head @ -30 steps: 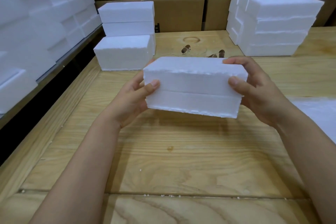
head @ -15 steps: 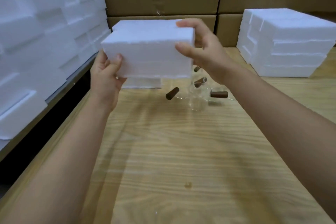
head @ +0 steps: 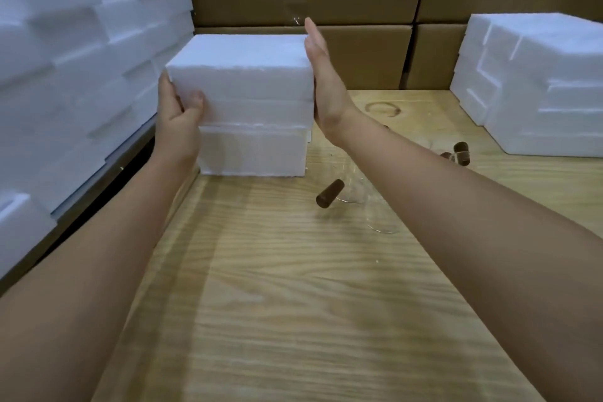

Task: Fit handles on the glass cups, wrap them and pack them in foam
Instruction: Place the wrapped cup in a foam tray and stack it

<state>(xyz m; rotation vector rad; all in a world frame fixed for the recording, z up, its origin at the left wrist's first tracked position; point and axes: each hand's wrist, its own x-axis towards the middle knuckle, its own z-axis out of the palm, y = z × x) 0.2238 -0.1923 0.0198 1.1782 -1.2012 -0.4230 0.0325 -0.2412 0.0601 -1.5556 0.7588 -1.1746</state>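
Surface (head: 293,303): glass cups (head: 375,206) at four o'clock of stack.
Hands: left hand (head: 177,114) grips foam box (head: 241,85); right hand (head: 323,85) flat against it.
Risk: off-square box topples onto cups.

Left hand (head: 177,117) gripping, thumb curled in front, right hand (head: 323,81) flat and upright — fingers (head: 311,39) straight

Foam box (head: 241,85) sits on another foam block (head: 251,153) on the desk (head: 293,303). Left hand (head: 177,114) grips its left end, right hand (head: 326,85) is flat against the right side, fingers (head: 313,39) straight. Glass cup (head: 381,222) with a brown handle (head: 329,198) is nearby.
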